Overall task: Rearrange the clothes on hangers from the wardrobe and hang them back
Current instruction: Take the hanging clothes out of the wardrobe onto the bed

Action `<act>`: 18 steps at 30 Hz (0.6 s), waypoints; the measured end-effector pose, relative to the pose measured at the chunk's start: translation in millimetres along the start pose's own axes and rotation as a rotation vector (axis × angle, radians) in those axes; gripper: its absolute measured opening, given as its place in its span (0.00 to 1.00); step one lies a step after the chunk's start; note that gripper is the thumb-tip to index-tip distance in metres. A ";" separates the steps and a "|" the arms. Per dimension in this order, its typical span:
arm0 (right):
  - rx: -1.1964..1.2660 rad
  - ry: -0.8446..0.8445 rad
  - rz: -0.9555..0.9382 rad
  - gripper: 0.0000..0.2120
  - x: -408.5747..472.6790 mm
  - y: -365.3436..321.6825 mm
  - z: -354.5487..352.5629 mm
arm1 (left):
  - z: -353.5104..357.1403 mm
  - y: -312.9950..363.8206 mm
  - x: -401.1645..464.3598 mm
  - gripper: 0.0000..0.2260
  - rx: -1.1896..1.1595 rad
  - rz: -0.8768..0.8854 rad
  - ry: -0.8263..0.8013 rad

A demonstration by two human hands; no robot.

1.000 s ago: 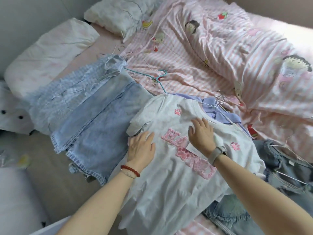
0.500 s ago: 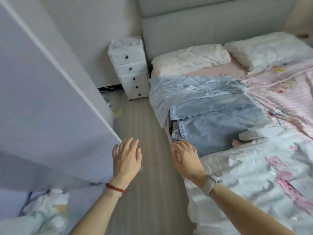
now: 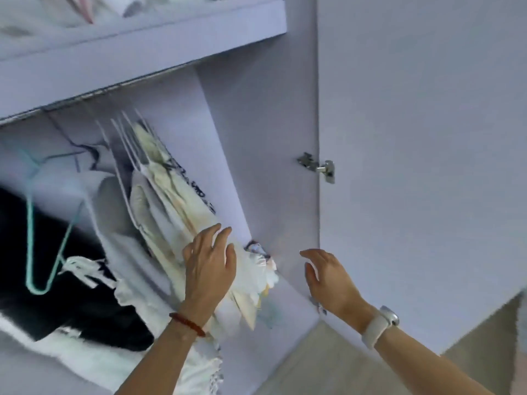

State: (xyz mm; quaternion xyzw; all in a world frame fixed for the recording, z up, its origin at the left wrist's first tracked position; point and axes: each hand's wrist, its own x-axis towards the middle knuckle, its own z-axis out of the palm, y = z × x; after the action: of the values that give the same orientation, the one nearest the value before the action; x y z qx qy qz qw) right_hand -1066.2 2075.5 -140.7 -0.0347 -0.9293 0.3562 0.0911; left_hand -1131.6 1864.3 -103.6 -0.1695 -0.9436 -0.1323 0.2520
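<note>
Both hands reach into an open wardrobe (image 3: 256, 138) with pale lilac panels. The left hand (image 3: 209, 266), with one red bead bracelet (image 3: 186, 324) at the wrist, lies with loosely spread, nearly straight fingers against the outer side of a bundle of cream and white clothes (image 3: 171, 201) that hangs slanted from the rail (image 3: 85, 96) beneath the shelf (image 3: 142, 49); it holds nothing in a closed grip. The right hand (image 3: 328, 276), with one pale watch (image 3: 380, 323) on its wrist, is apart from the clothes, in front of the wardrobe's inner side wall, fingers relaxed and slightly curled, holding nothing.

The bundle is carried on several thin white wire hangers (image 3: 128, 143) packed close together; motion blur stops an exact count, though at least four wires fan out near the top. One of the garments shows dark printed lettering. To the left hangs one mint-green hanger (image 3: 31, 238), bare in the part that shows, in front of one black garment (image 3: 71, 295) with white trim (image 3: 82, 269). More white fabric lies lower, under the left forearm.

The door (image 3: 427, 138) stands open on the right, with one metal hinge (image 3: 318, 166) showing at its inner edge. Folded things sit on the shelf above, too blurred to name. A strip of wooden floor (image 3: 328, 366) shows at the bottom.
</note>
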 end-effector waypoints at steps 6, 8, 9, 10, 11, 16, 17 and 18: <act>0.137 -0.087 -0.247 0.15 103.8 -88.2 42.5 | -47.9 -77.4 45.5 0.19 0.176 -0.171 0.154; 0.204 -0.101 -0.291 0.14 130.6 -119.3 47.7 | -57.3 -88.6 63.2 0.19 0.227 -0.187 0.190; 0.242 -0.114 -0.312 0.13 144.6 -133.9 49.7 | -59.6 -92.6 73.1 0.19 0.232 -0.193 0.181; 0.287 -0.128 -0.322 0.12 159.9 -148.6 50.8 | -60.5 -96.4 83.8 0.20 0.231 -0.205 0.157; 0.329 -0.141 -0.318 0.12 175.5 -162.8 51.9 | -59.1 -100.9 94.4 0.22 0.225 -0.227 0.124; 0.410 -0.218 -0.244 0.11 238.0 -211.6 66.5 | -39.2 -113.5 119.1 0.23 0.336 -0.316 0.032; 0.381 -0.254 -0.235 0.13 246.0 -215.4 71.5 | -35.9 -114.1 118.5 0.22 0.341 -0.311 0.044; 0.346 -0.279 -0.231 0.14 252.2 -217.4 75.8 | -33.7 -115.8 117.6 0.21 0.337 -0.305 0.062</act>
State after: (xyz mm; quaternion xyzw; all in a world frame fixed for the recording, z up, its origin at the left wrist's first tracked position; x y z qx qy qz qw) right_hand -1328.2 1896.8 -14.2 0.1373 -0.8560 0.4984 0.0067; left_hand -1257.8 1777.7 -33.2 0.0237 -0.9589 -0.0147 0.2825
